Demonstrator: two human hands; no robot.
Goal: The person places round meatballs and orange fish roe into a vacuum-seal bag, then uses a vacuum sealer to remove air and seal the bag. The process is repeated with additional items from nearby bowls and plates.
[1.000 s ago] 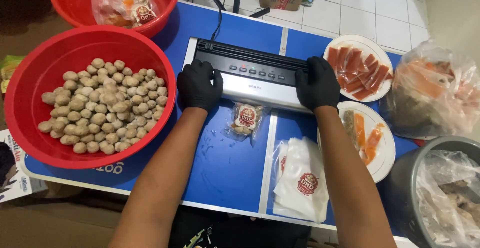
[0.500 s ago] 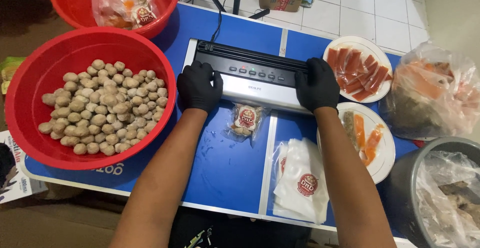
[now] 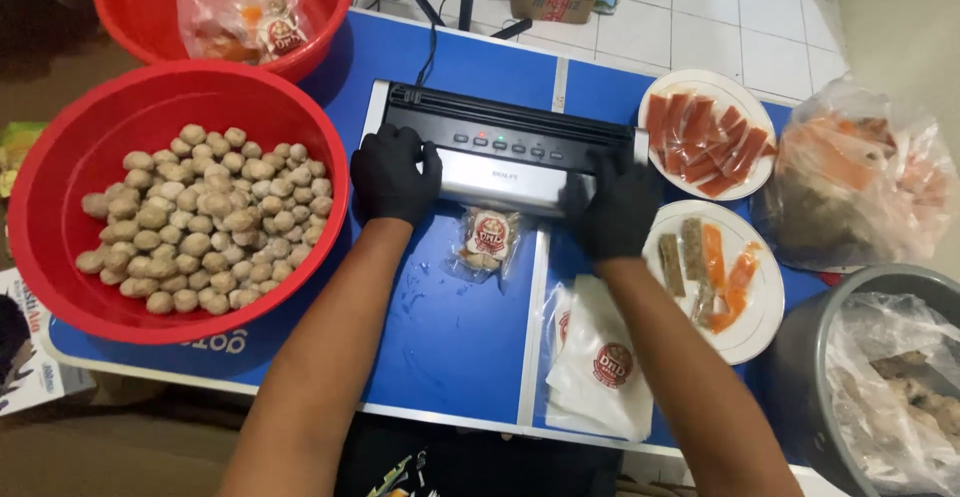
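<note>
Two black-gloved hands press flat on a vacuum sealer [image 3: 500,152] on a blue table [image 3: 450,337]. Nearest the person, a stack of empty printed pouches [image 3: 600,362] lies on the table edge. Beyond it, the left hand [image 3: 393,172] rests palm-down, fingers spread, on the sealer's left end, gripping nothing; the right hand [image 3: 615,202] lies likewise on the right end. A small filled pouch [image 3: 487,240] sticks out from under the lid between them. A large red basin [image 3: 170,197] of meatballs sits left, two white plates [image 3: 765,302] of sliced food right. Farther back lies white tiled floor [image 3: 740,27].
</note>
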